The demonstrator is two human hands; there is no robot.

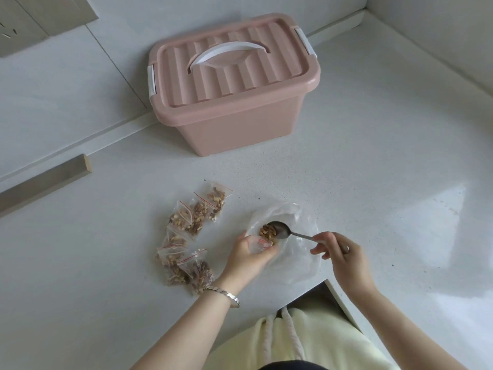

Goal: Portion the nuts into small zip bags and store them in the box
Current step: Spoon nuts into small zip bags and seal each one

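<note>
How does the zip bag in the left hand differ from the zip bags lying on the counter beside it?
The small clear zip bag is gripped by the left hand, mouth toward the metal spoon; the filled zip bags lie untouched on the white counter. The held bag looks mostly empty; those bulge with nuts. All are clear with red strips.

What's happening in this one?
A person is bagging nuts. The left hand holds a small zip bag at the large clear bag, while the right hand holds a spoon at the nuts inside it. Several filled bags lie to the left. The pink box stands behind, lid closed.
</note>
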